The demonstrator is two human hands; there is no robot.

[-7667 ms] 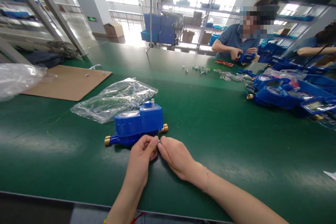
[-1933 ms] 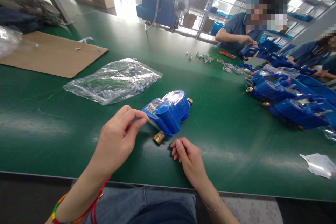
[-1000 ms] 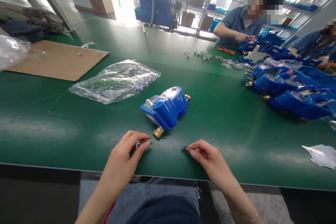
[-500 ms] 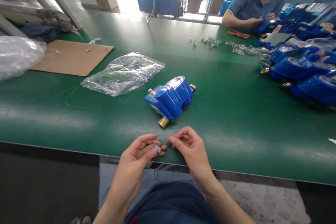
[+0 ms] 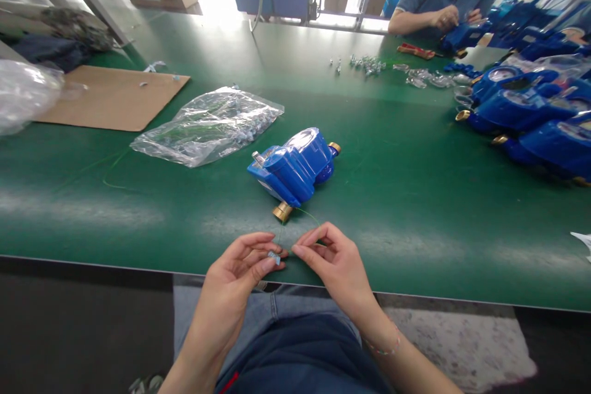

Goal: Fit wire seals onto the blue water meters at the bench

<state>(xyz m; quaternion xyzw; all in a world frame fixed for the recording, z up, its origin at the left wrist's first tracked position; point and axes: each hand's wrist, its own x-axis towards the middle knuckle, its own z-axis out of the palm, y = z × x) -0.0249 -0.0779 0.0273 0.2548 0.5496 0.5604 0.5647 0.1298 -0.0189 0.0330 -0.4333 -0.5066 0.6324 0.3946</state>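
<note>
In left hand (image 5: 233, 274), pinching small pale-blue piece (image 5: 274, 257) between thumb and fingers. In right hand (image 5: 335, 261), pinching thin green wire (image 5: 308, 215) in fingertip grip, just beside the piece. Traced wire up to blue meter (image 5: 292, 172), on table (image 5: 397, 197) just beyond both hands, with brass end (image 5: 282, 212) toward near edge. Noted clear bag (image 5: 203, 129) of small parts beyond meter, to its left.

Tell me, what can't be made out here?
All in the head view:
Blue clip: too small, partly covered by the left hand.
Green wire: too thin to trace at the right hand.
Meter: dial too slanted to read.
Other meters: cut off by right edge.
Bag: glare blurs contents.
</note>
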